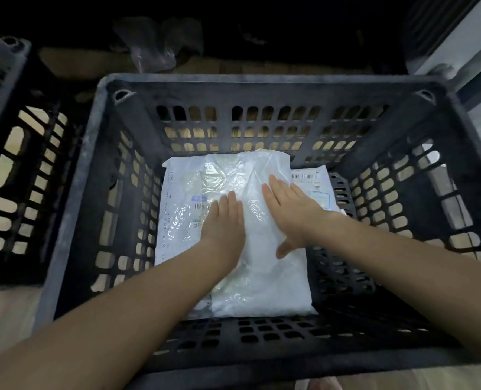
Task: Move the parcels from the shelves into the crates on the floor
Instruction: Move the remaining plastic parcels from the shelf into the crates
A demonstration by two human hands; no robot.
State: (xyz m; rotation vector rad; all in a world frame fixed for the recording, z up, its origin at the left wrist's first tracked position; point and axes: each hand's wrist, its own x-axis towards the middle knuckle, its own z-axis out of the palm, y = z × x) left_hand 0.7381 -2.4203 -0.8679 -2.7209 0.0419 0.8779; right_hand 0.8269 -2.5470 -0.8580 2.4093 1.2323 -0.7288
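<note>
Pressing flat: my left hand and right hand, both splayed and gripping nothing, are resting on the white parcel lying in the black crate. I am judging placement done; next, withdrawing to the shelves. Noting: labelled parcel underneath, second crate left, nothing obstructing.

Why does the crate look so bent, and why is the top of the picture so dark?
Head view: the wide-angle lens bows the black crate's rim; the background beyond it is unlit, nearly black. Glare whitens the plastic-wrapped parcel under the left hand and right hand; frame edges look soft.
</note>
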